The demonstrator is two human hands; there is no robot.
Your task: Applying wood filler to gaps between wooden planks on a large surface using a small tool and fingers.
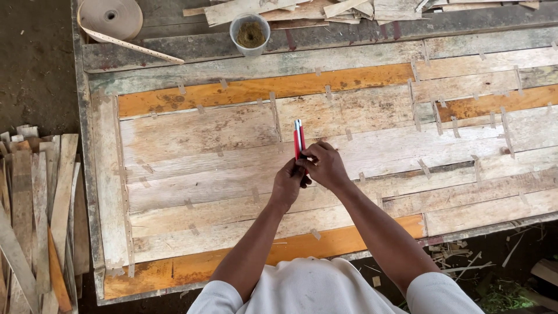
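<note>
Both hands, left hand and right hand, clasp a red utility knife over the veneer sheet on the counter. Knife likely light, stiff; grip its handle, blade end maybe exposed.

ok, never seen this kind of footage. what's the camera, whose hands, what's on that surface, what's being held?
One picture, from a camera worn on a person's head, looking down. There is no machine: the two bare hands are the wearer's own. The left hand and right hand meet around a red utility knife, its tip pointing away. Below lies a sheet of wood veneer strips joined by small tape pieces, on a worktable. At the far edge stand a roll of paper tape and a plastic cup. Loose strips are stacked on the left.
</note>
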